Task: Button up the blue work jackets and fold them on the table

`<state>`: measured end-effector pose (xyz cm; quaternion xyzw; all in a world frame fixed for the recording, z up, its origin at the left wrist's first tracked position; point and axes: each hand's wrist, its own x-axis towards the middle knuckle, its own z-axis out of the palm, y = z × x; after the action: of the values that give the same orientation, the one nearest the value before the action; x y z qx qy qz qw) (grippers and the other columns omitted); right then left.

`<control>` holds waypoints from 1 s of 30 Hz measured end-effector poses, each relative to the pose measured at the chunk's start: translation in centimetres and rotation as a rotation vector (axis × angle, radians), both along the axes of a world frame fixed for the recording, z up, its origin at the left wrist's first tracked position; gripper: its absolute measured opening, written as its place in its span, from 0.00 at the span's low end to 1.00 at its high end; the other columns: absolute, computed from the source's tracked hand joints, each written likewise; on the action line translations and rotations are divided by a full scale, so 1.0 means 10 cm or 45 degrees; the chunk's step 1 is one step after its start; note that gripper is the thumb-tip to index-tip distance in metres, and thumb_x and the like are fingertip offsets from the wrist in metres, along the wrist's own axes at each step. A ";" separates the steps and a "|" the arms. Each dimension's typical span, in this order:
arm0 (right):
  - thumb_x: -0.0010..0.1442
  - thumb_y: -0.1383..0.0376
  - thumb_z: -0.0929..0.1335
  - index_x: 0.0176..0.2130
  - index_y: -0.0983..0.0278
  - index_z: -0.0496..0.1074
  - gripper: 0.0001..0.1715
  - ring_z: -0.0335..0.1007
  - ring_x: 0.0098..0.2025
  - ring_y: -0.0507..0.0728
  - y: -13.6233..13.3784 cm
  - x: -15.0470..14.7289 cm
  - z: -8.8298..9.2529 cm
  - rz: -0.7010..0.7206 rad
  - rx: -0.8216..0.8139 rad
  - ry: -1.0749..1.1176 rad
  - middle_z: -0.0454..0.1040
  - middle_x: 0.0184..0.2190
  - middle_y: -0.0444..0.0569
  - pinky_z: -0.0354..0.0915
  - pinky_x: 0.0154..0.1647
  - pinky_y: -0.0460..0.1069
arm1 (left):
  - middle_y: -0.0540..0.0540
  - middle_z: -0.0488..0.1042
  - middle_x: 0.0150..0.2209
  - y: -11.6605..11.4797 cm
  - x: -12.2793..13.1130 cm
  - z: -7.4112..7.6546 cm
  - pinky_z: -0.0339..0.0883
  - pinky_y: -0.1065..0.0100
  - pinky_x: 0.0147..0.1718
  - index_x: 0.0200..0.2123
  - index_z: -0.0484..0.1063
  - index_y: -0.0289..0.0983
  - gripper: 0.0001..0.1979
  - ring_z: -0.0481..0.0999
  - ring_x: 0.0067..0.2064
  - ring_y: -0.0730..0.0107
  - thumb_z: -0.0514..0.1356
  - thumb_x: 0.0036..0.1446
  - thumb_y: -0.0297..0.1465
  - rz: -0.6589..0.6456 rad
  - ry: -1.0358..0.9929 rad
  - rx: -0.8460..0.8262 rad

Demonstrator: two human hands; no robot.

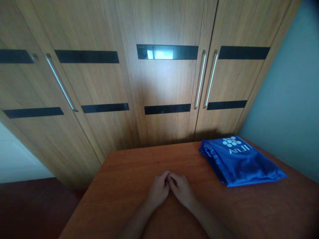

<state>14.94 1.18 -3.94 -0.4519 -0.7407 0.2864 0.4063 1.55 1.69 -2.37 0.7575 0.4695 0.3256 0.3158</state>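
Touching each other, hands [159, 188] [182, 190] loosely closed; folded blue fabric [240, 164] rightward, slightly beyond.

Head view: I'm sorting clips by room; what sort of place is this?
Probably a bedroom: light-brown wooden wardrobe doors with long metal handles, a plain blue-grey wall and a reddish-brown wooden table.
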 end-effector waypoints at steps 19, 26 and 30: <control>0.59 0.72 0.59 0.29 0.61 0.69 0.13 0.70 0.30 0.52 -0.01 0.00 0.02 0.005 0.005 0.000 0.73 0.28 0.44 0.60 0.33 0.44 | 0.46 0.75 0.35 -0.01 0.00 0.00 0.63 0.68 0.39 0.35 0.70 0.38 0.16 0.72 0.38 0.67 0.49 0.46 0.18 -0.017 -0.022 0.008; 0.59 0.72 0.59 0.28 0.62 0.68 0.13 0.69 0.30 0.52 -0.01 0.00 0.02 -0.004 0.001 0.000 0.73 0.27 0.45 0.60 0.33 0.44 | 0.46 0.75 0.35 -0.01 0.00 0.02 0.63 0.69 0.40 0.35 0.70 0.37 0.16 0.73 0.38 0.67 0.49 0.47 0.18 -0.019 -0.022 0.008; 0.60 0.71 0.59 0.29 0.62 0.69 0.12 0.69 0.31 0.52 -0.01 0.00 0.02 0.007 0.002 0.015 0.73 0.28 0.45 0.60 0.33 0.44 | 0.46 0.75 0.35 -0.02 0.01 0.02 0.63 0.69 0.40 0.34 0.69 0.37 0.14 0.73 0.38 0.68 0.49 0.47 0.18 -0.019 -0.025 0.010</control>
<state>14.94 1.08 -3.73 -0.4478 -0.7398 0.2896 0.4102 1.60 1.53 -2.20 0.7590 0.4594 0.3325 0.3199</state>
